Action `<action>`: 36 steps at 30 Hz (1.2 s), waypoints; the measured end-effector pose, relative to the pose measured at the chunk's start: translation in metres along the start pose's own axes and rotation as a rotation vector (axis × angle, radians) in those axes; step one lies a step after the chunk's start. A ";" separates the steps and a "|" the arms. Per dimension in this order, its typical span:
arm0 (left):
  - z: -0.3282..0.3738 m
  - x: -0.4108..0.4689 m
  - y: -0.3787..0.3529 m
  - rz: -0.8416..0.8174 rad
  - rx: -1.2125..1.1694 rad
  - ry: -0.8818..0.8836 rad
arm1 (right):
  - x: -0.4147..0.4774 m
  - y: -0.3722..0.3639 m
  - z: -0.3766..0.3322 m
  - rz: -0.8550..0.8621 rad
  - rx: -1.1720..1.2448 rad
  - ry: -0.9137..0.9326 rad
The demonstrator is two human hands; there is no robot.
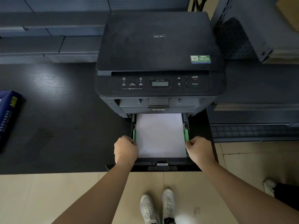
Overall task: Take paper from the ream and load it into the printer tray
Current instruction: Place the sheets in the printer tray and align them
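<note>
Paper lies flat in the pulled-out tray at lower centre of the frame, below the black printer. The left hand curls around the tray's left edge by the green guide; the right hand pinches at the right green guide, though its fingertips seem partly hidden. The blue ream rests at far left on the dark table.

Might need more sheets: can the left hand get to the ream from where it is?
Probably yes: the left hand is at the tray's side, and only bare tabletop lies between it and the ream.
</note>
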State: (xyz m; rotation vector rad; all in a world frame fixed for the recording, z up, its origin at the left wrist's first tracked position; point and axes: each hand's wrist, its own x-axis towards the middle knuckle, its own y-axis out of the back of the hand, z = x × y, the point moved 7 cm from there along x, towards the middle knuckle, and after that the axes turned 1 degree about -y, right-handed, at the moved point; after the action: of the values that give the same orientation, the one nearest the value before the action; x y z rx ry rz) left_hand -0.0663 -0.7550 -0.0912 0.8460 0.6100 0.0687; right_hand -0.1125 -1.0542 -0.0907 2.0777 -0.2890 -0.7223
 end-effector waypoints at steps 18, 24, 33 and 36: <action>-0.004 0.002 -0.003 -0.001 -0.076 0.033 | 0.011 -0.009 0.007 -0.045 0.046 0.009; -0.001 0.000 -0.005 0.009 -0.022 -0.002 | 0.010 -0.010 0.006 -0.039 0.052 0.011; 0.001 -0.001 -0.006 -0.001 0.012 -0.009 | 0.009 -0.009 0.007 -0.016 0.037 0.029; 0.004 -0.003 -0.004 -0.005 0.036 -0.019 | 0.009 -0.007 0.009 -0.003 0.011 0.040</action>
State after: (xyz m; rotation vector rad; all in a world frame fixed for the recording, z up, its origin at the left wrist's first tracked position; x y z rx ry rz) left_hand -0.0675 -0.7614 -0.0910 0.8794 0.5967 0.0453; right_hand -0.1117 -1.0605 -0.1036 2.1008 -0.2677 -0.6816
